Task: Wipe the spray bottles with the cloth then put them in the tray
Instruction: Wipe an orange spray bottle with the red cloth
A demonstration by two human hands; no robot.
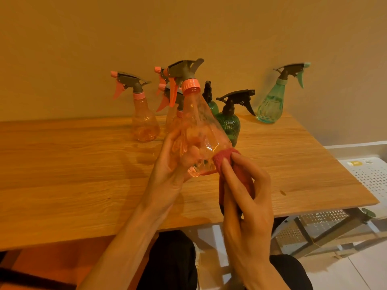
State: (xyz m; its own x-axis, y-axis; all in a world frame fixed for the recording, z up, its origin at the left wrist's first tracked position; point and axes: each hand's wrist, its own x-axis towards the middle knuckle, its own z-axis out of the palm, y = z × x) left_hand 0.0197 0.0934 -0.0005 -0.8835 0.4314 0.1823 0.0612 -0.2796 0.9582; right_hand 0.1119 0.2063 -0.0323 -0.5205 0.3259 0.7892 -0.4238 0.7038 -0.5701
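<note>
My left hand [167, 166] grips a clear pink spray bottle [199, 126] by its lower body and holds it tilted above the wooden table [73, 164]. My right hand [245, 191] holds a red cloth [228, 158] and presses it against the bottle's lower right side. A white perforated tray [372, 176] sits to the right, past the table's edge and lower than it.
More spray bottles stand at the back of the table: a pink one [142, 116], others partly hidden behind the held bottle, a dark green one [229, 120], a smaller green one [210, 97] and a light teal one [274, 101]. A wall rises behind them.
</note>
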